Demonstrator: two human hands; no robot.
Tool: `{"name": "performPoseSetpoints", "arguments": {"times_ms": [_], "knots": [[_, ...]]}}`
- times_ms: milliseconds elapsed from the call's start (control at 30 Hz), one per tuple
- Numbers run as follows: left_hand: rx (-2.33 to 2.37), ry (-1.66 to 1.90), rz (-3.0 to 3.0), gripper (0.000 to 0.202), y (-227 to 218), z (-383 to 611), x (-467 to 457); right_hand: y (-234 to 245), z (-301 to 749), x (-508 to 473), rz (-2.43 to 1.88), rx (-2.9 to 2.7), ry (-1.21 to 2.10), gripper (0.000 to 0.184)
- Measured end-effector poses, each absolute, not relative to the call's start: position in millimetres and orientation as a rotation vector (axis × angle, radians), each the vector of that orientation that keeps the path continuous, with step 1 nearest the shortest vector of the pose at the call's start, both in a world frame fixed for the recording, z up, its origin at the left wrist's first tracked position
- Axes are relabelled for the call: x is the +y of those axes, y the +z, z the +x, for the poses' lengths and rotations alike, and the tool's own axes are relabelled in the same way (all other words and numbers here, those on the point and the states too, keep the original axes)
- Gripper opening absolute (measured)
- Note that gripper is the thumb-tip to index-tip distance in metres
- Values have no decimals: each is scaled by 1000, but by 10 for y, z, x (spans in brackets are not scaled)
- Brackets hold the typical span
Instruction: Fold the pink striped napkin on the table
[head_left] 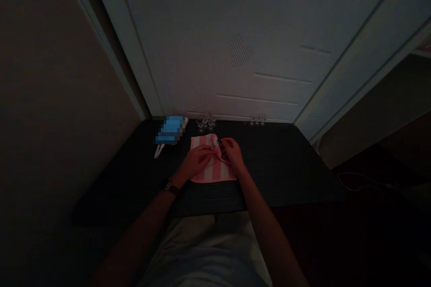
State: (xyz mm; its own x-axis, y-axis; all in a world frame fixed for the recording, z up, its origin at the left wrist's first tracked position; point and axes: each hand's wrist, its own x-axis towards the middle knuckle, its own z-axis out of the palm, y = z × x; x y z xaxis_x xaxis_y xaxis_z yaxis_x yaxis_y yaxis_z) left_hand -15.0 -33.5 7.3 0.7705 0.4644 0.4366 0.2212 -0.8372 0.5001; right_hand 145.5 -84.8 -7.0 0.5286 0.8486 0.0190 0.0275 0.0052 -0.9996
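A pink-and-white striped cloth (212, 172) lies on the dark table, its upper right part folded and bunched. My left hand (197, 161) comes over the cloth from the left, fingers closed on the bunched part. On the right, my right hand (232, 154) has its fingers curled round the folded edge. Between the fingertips shows a small pale, shiny bit within the fold; the dim light hides what it is. A dark watch (170, 186) sits on my left wrist.
Several small transparent glass-like pieces (206, 122) stand behind the cloth, and a few more such pieces (257, 120) are farther right. A device with a blurred blue screen (170, 129) lies at the back left of the table (286, 166). A white panel (202, 31) rises behind.
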Motion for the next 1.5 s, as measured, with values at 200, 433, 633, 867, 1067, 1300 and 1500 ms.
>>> {"name": "performPoseSetpoints", "arguments": {"times_ms": [200,433,633,867,1067,1300,1500], "knots": [[529,793,2550,27,68,-144,-321,-11,1434,-870,-1312,-732,899,22],[541,787,2572,27,54,-148,-317,59,1431,-890,-1344,-727,980,33],[566,827,2548,27,56,-146,-336,42,1396,-870,-1312,-867,1020,24],[540,840,2556,29,52,-132,-352,9,1396,-869,-1436,-959,657,13],[502,795,2576,30,53,-136,-345,45,1406,-879,-1410,-898,559,16],[521,805,2585,27,64,-137,-357,103,1358,-913,-1212,-932,688,25],[508,795,2609,25,86,-129,-378,118,1322,-904,-1121,-943,846,21]]}}
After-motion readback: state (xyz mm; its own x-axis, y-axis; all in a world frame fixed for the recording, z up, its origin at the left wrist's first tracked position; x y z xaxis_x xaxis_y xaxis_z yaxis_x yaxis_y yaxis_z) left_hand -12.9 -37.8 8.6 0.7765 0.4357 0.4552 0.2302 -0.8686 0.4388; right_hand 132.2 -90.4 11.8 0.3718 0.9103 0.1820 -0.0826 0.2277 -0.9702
